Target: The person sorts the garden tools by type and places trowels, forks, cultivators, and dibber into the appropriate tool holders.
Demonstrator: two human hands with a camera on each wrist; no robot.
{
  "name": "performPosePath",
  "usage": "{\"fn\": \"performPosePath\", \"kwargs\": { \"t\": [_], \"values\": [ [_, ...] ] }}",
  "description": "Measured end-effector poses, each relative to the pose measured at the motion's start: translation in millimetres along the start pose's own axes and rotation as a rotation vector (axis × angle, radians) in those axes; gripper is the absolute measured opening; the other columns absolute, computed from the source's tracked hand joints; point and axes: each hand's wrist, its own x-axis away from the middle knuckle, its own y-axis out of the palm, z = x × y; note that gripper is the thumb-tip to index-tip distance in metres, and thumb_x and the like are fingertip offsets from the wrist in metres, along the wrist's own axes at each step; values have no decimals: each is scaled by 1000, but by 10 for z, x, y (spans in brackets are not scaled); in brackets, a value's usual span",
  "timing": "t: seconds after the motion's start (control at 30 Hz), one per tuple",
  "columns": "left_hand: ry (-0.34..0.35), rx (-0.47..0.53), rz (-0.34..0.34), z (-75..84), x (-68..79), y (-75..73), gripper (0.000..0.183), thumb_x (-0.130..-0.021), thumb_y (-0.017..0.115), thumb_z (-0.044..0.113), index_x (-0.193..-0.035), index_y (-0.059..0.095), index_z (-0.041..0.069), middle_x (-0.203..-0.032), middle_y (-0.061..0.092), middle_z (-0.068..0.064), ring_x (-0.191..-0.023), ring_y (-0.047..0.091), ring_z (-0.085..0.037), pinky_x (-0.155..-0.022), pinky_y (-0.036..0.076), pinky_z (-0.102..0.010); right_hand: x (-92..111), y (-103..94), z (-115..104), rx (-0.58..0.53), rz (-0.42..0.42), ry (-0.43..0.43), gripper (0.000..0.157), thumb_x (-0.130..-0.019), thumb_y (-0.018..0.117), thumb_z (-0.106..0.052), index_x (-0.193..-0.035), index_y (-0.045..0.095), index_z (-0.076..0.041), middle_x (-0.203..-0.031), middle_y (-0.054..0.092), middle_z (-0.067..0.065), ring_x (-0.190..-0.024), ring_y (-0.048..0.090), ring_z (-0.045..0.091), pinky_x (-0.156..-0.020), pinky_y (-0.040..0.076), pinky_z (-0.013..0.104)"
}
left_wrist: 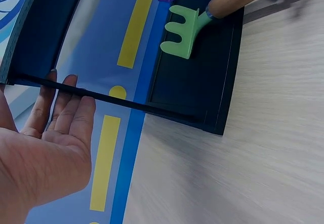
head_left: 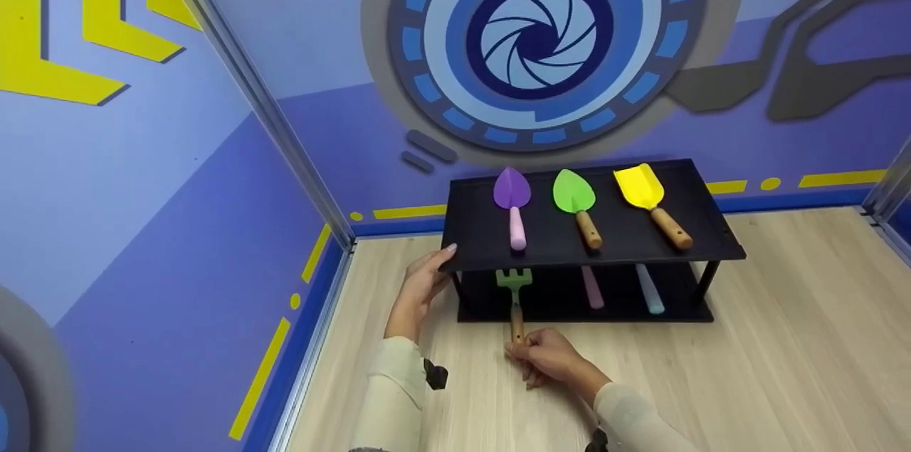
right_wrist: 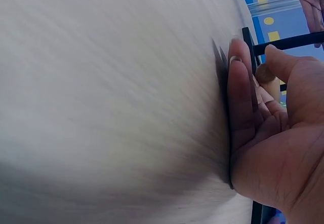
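Note:
My left hand [head_left: 421, 286] holds the left side of a black two-tier shelf [head_left: 475, 224], thumb on the upper tier. In the left wrist view its fingers lie against the thin corner post [left_wrist: 126, 102]. My right hand [head_left: 551, 356] pinches the wooden handle end of a small green hand rake [head_left: 514, 281]. The rake's three-pronged head is over the left part of the lower tier, and its handle sticks out past the front edge. In the right wrist view the round handle end [right_wrist: 265, 74] shows beside the thumb; other fingers are near the tabletop.
On the upper tier lie a purple trowel [head_left: 512, 188], a green trowel [head_left: 574, 190] and a yellow shovel [head_left: 640, 185]. A pink handle [head_left: 593, 288] and a light blue handle [head_left: 650, 290] show on the lower tier, their heads hidden. Printed walls stand behind and left.

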Motion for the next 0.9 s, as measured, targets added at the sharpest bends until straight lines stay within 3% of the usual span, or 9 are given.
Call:
{"fn": "performPosePath", "kwargs": {
  "t": [0.27, 0.57, 0.9],
  "values": [
    [-1, 11, 9, 2, 1, -5, 66, -93, 80, 51, -141, 68, 7, -149, 66, -12, -148, 57, -30, -130, 42, -47, -23, 23, -20, 46, 43, 48, 44, -102, 72, -42, -79, 66, -4, -55, 67, 3, -43, 66, 11, -44, 58, 27],
    [-5, 9, 16, -4, 1, 11, 65, -93, 81, 50, -140, 69, 7, -149, 67, -11, -147, 57, -30, -130, 42, -47, -65, 25, -36, 81, 46, 94, 48, -106, 65, -43, -84, 71, -1, -54, 69, 4, -42, 65, 10, -42, 57, 26],
    [-7, 4, 9, -8, -5, 10, 73, -91, 82, 54, -145, 65, 9, -155, 62, -10, -151, 54, -29, -131, 41, -46, -69, -24, 2, 65, -5, 40, 45, -109, 63, -37, -87, 68, 3, -60, 73, 7, -44, 64, 8, -43, 57, 25]
  ]
}}
